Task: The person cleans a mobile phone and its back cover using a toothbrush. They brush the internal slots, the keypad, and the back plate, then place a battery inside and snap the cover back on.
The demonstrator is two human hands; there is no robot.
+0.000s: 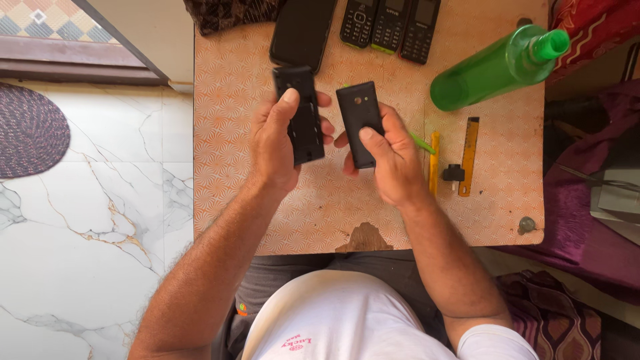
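Observation:
My left hand grips a black phone body with its back open, thumb pressed on the upper edge. My right hand holds the separate black back cover, which has a small camera hole near the top. Both pieces are lifted just above the orange patterned table, a few centimetres apart. A thin green stick pokes out behind my right hand.
A black smartphone and three small keypad phones lie at the far edge. A green plastic bottle lies on its side at the right. Yellow and orange tools and a small black part rest nearby. White marble floor lies left.

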